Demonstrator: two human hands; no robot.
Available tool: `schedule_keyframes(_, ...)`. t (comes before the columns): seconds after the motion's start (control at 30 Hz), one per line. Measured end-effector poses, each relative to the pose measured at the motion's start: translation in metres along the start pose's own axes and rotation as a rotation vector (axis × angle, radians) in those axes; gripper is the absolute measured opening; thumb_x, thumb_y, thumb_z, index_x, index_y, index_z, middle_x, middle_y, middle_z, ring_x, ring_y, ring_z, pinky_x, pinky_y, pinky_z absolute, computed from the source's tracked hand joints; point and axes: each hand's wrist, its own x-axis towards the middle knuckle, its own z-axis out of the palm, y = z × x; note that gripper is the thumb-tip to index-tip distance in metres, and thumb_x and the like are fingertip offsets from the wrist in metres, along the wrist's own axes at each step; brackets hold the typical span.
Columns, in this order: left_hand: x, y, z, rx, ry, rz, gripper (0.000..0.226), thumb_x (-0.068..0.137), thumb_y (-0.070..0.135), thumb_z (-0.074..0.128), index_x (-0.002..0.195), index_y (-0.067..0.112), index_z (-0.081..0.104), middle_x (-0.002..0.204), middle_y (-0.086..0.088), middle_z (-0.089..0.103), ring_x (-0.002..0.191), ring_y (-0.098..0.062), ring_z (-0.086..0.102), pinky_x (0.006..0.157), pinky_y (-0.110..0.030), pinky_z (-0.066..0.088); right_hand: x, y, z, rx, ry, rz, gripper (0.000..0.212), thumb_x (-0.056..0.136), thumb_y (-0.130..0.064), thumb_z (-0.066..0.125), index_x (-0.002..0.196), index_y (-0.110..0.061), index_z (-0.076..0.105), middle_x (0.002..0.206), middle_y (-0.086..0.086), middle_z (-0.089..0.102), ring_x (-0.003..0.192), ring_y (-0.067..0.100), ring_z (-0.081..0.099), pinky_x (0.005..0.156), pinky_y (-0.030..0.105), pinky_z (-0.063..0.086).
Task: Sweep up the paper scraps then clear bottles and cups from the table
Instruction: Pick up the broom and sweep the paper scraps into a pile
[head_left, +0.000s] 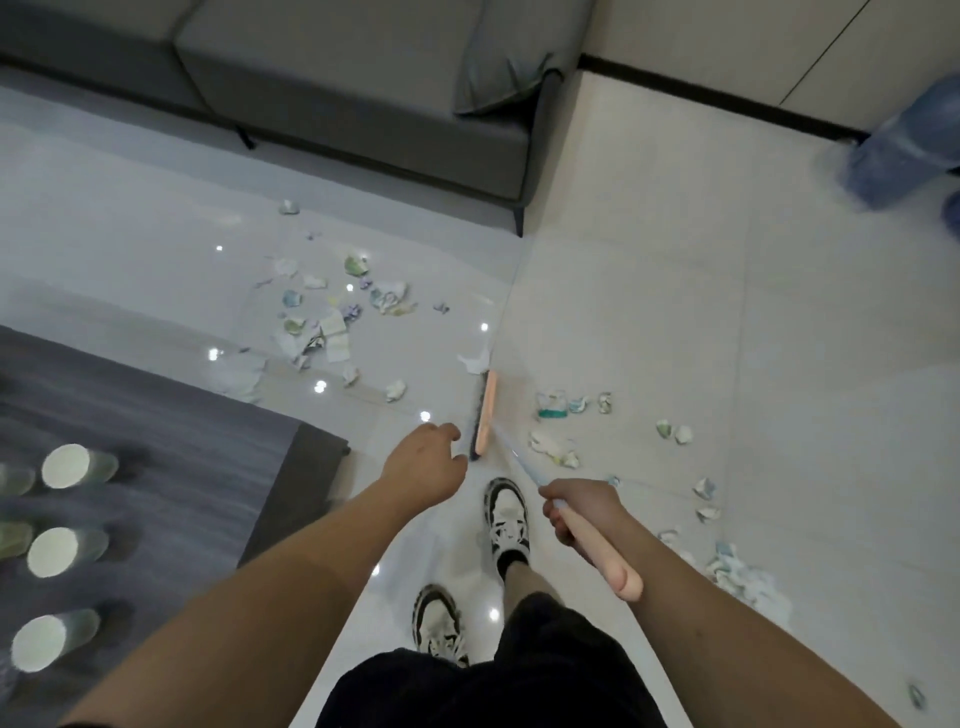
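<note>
Scraps of crumpled white, green and blue paper (332, 322) lie scattered on the glossy white tiled floor (675, 312), the thickest cluster between the grey fabric sofa (363, 104) and the near corner of the dark grey surface (171, 447). A thinner trail of scraps runs off to the right of the broom head. The peach-and-black broom head (484, 415) rests on the floor between the two groups, its long axis pointing away from the person. The slim broom handle (587, 540) slants back to the right hand (576, 514), whose grip is clenched round it. The left hand (423, 460) hovers just beside the head, fingers relaxed, grasping nothing. Judged from this, the main cluster lies ahead and left of the bristles. Pale paper cups (67, 465) stand along the left of the surface, not yet cleared.
</note>
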Motion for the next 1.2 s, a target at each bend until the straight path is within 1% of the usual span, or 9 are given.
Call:
schedule_keyframes(0.1, 0.012, -0.002, -0.025, -0.011, 0.036, -0.071, 0.045, 0.092, 0.035, 0.052, 0.135, 0.020, 0.050, 0.129, -0.008, 0.053, 0.117, -0.023, 0.051, 0.095, -0.032, 0.040, 0.002, -0.046, 0.020, 0.036, -0.132, -0.026, 0.007, 0.087, -0.004, 0.066, 0.083, 0.001, 0.061, 0.059, 0.011, 0.053, 0.043, 0.015, 0.042, 0.034, 0.020, 0.035)
schedule_keyframes(0.23, 0.016, -0.018, -0.063, -0.040, 0.092, -0.234, 0.047, 0.093, 0.036, 0.052, 0.136, 0.019, 0.049, 0.129, -0.008, 0.053, 0.117, -0.023, 0.051, 0.097, -0.033, 0.041, -0.001, -0.106, 0.054, 0.021, -0.320, -0.014, 0.007, 0.091, -0.006, 0.064, 0.087, -0.003, 0.059, 0.064, 0.010, 0.052, 0.044, 0.013, 0.043, 0.034, 0.019, 0.037)
schedule_keyframes(0.43, 0.017, -0.059, -0.104, -0.124, 0.125, -0.400, 0.048, 0.093, 0.034, 0.048, 0.138, 0.017, 0.047, 0.133, -0.009, 0.050, 0.121, -0.024, 0.048, 0.097, -0.033, 0.041, 0.004, -0.160, 0.125, -0.086, -0.495, 0.014, 0.009, 0.093, -0.007, 0.062, 0.099, -0.003, 0.057, 0.068, 0.009, 0.051, 0.045, 0.010, 0.042, 0.036, 0.016, 0.038)
schedule_keyframes(0.53, 0.022, -0.085, -0.122, -0.168, 0.178, -0.448, 0.049, 0.093, 0.034, 0.047, 0.139, 0.017, 0.047, 0.134, -0.009, 0.049, 0.121, -0.024, 0.048, 0.097, -0.034, 0.042, 0.009, -0.176, 0.172, -0.182, -0.527, 0.010, 0.012, 0.092, -0.006, 0.063, 0.102, -0.002, 0.057, 0.068, 0.009, 0.051, 0.045, 0.011, 0.043, 0.037, 0.017, 0.038)
schedule_keyframes(0.67, 0.037, -0.131, -0.144, -0.245, 0.249, -0.488, 0.049, 0.092, 0.032, 0.050, 0.138, 0.015, 0.048, 0.136, -0.012, 0.048, 0.123, -0.026, 0.047, 0.100, -0.034, 0.040, 0.017, -0.195, 0.249, -0.315, -0.565, 0.016, 0.009, 0.091, -0.005, 0.064, 0.097, 0.000, 0.059, 0.068, 0.009, 0.051, 0.045, 0.010, 0.045, 0.036, 0.017, 0.039)
schedule_keyframes(0.77, 0.052, -0.170, -0.159, -0.317, 0.260, -0.505, 0.050, 0.092, 0.033, 0.051, 0.138, 0.014, 0.048, 0.137, -0.013, 0.048, 0.125, -0.027, 0.046, 0.103, -0.036, 0.040, 0.031, -0.208, 0.317, -0.389, -0.581, 0.035, 0.013, 0.093, -0.005, 0.062, 0.103, 0.000, 0.057, 0.067, 0.008, 0.050, 0.044, 0.010, 0.045, 0.036, 0.017, 0.039)
schedule_keyframes(1.0, 0.091, -0.247, -0.184, -0.405, 0.270, -0.563, 0.045, 0.094, 0.030, 0.051, 0.137, 0.015, 0.049, 0.133, -0.010, 0.050, 0.118, -0.026, 0.051, 0.096, -0.035, 0.043, 0.077, -0.224, 0.470, -0.405, -0.646, 0.170, 0.011, 0.095, -0.011, 0.061, 0.102, -0.006, 0.054, 0.070, 0.006, 0.053, 0.044, 0.008, 0.046, 0.037, 0.016, 0.042)
schedule_keyframes(1.1, 0.107, -0.270, -0.192, -0.428, 0.236, -0.581, 0.045, 0.095, 0.030, 0.051, 0.137, 0.015, 0.048, 0.135, -0.010, 0.050, 0.121, -0.027, 0.049, 0.098, -0.038, 0.043, 0.097, -0.225, 0.514, -0.382, -0.604, 0.210, 0.011, 0.097, -0.012, 0.060, 0.103, -0.007, 0.054, 0.071, 0.006, 0.054, 0.043, 0.006, 0.047, 0.037, 0.015, 0.042)
schedule_keyframes(1.2, 0.122, -0.284, -0.199, -0.408, 0.199, -0.571, 0.046, 0.094, 0.030, 0.051, 0.137, 0.014, 0.049, 0.134, -0.011, 0.051, 0.120, -0.027, 0.050, 0.098, -0.038, 0.043, 0.114, -0.227, 0.524, -0.384, -0.513, 0.221, 0.009, 0.094, -0.010, 0.062, 0.099, -0.006, 0.055, 0.070, 0.007, 0.054, 0.043, 0.008, 0.047, 0.035, 0.016, 0.041)
